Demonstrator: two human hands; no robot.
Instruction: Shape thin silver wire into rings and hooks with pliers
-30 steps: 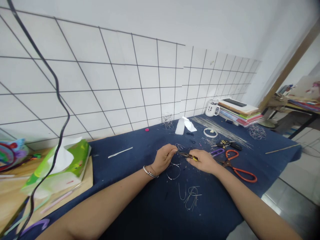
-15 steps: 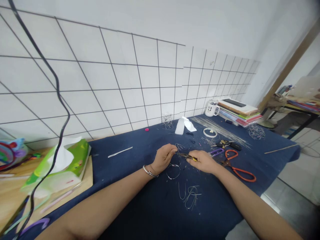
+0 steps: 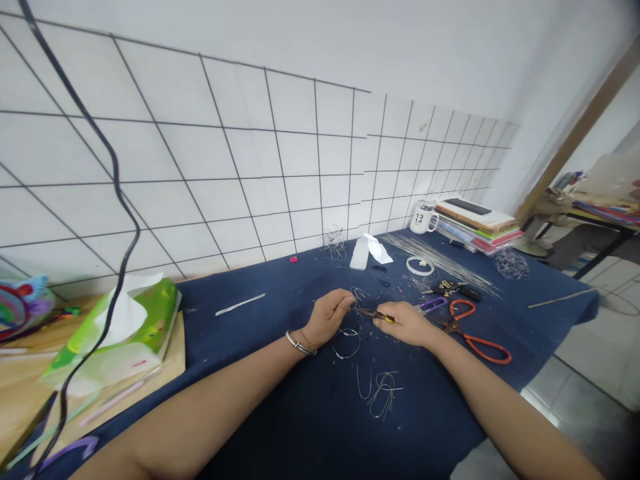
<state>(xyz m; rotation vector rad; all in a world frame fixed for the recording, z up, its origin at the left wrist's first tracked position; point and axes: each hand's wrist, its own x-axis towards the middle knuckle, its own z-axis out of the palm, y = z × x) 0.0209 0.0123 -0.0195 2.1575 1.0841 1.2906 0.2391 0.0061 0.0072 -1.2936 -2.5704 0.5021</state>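
My left hand (image 3: 327,316) is closed in a pinch on a thin silver wire (image 3: 356,300), whose end pokes out by the fingertips. Facing it, my right hand (image 3: 404,323) grips dark-nosed pliers (image 3: 371,313) with yellow on the handle, the jaws pointing left at the wire. Whether the jaws touch the wire I cannot tell. Below my left hand a wire ring (image 3: 347,344) lies on the dark blue cloth (image 3: 280,400). Nearer to me is a loose bundle of bent wires (image 3: 384,395).
Right of my right hand lie orange-handled scissors (image 3: 465,330), purple snips (image 3: 433,305) and black-and-yellow pliers (image 3: 447,287). Straight wires (image 3: 440,263), a white ring-shaped coil (image 3: 420,265), a mug (image 3: 423,218) and stacked books (image 3: 477,223) stand behind. A tissue pack (image 3: 120,323) is at left.
The plier tips have drawn slightly away from my left fingertips, to the right. My left hand stays nearly still, pinching the wire.
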